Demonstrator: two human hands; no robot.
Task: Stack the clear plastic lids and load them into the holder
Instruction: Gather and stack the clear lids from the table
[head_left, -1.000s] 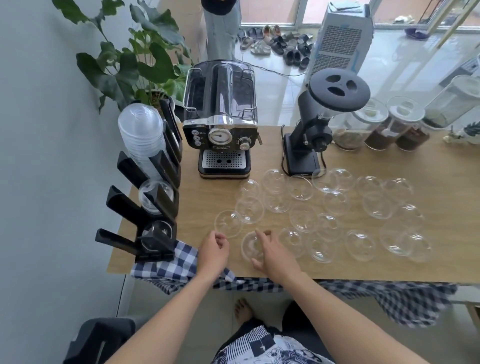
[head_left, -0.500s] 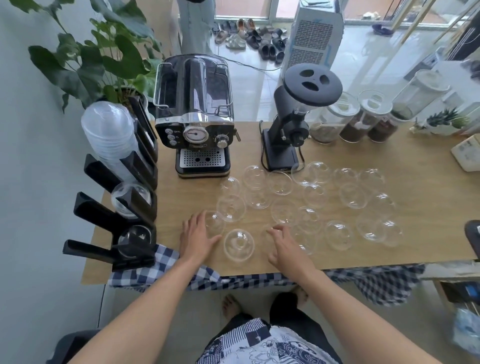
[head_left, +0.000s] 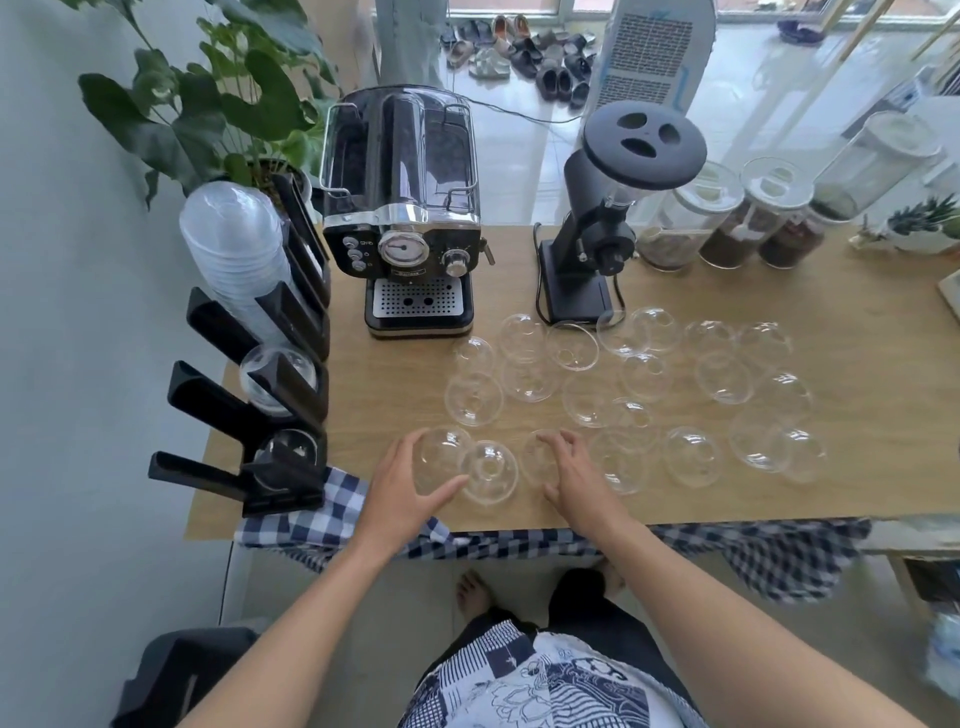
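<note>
Left hand (head_left: 408, 486) clasps a clear domed plastic lid (head_left: 441, 460) on the pale wooden table (head_left: 862, 467); right hand (head_left: 574, 480) curls over another lid (head_left: 535, 460), grasp unclear.

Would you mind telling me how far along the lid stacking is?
Done: a tall stack stands in the holder's far slot, with a few lids in nearer slots. In hand: the left hand curls round the first lid; the right hand reaches over a second lid, grip unclear. Left: roughly twenty loose lids spread across the table.
</note>
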